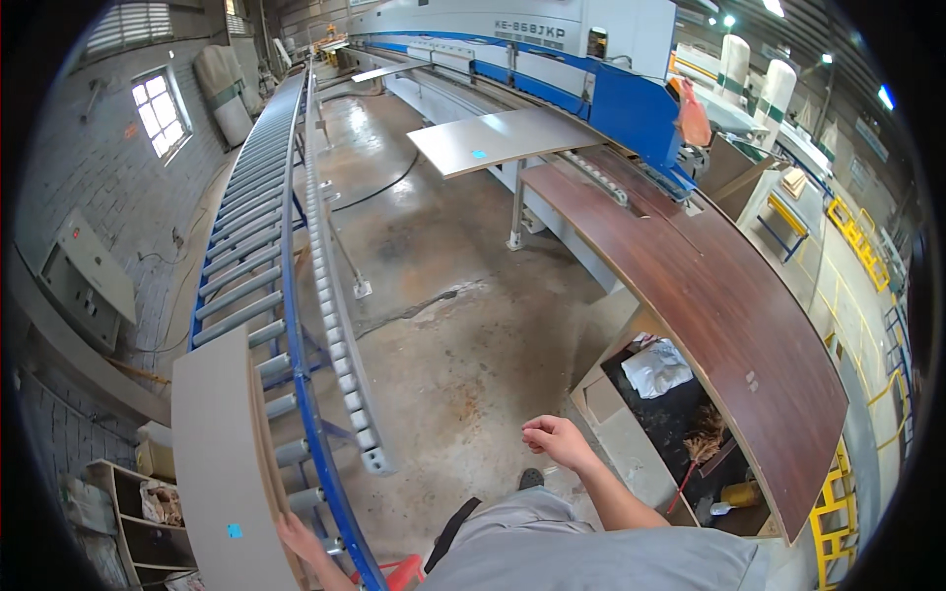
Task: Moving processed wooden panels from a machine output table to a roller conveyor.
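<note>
At the lower left, a stack of flat grey panels (222, 443) with a small blue sticker lies on the roller conveyor (241, 246). My left hand (296, 537) rests against the stack's right edge, fingers laid along it; part of the hand is hard to make out. Over the floor in front of my body hangs my right hand (560, 441), its fingers curled in, with nothing visible in them. Farther off, a single grey panel (503, 136), also with a blue sticker, sticks out from the long blue and white machine (631, 108).
A dark red-brown tabletop (690, 295) curves along my right. Under it, a shelf holds a white bag (657, 369) and a brush (705, 438). A narrow roller rail (340, 364) runs beside the conveyor. A black cable (384, 187) crosses the floor; a small shelf unit (128, 502) stands lower left.
</note>
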Available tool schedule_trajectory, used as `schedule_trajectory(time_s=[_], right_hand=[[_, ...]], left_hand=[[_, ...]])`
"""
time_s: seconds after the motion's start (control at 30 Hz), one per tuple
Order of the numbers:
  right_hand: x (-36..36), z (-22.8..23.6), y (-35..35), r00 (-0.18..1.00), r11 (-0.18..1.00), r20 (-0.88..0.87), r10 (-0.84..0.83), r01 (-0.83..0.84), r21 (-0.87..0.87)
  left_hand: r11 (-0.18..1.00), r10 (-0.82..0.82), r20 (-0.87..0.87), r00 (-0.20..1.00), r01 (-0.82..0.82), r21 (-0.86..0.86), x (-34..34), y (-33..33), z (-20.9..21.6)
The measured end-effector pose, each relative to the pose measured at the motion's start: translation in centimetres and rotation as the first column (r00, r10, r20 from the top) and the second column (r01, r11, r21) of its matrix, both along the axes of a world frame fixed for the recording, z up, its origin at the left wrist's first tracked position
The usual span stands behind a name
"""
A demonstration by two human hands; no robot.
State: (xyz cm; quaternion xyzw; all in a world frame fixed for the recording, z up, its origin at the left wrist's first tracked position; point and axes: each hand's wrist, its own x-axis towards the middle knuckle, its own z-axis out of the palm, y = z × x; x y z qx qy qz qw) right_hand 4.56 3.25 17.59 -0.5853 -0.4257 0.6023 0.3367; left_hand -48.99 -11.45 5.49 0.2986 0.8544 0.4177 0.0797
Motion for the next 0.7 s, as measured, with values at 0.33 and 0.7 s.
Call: schedule_trajectory(time_s=[0.33,0.7], right_hand=[[16.7,-1.8,5.5,0.969,0.972,-0.086,-0.234,0.235,0.005],[27.9,-3.7,7.8,0.833,0.83,-0.085,-0.547,0.553,0.073]], left_hand=[[0.912,-0.299,0.061,0.952,0.266,0.313,25.7,18.4,12.7],[0.841,-0.535,0.513,0.671,0.484,0.243,36.5,25.2,7.4]])
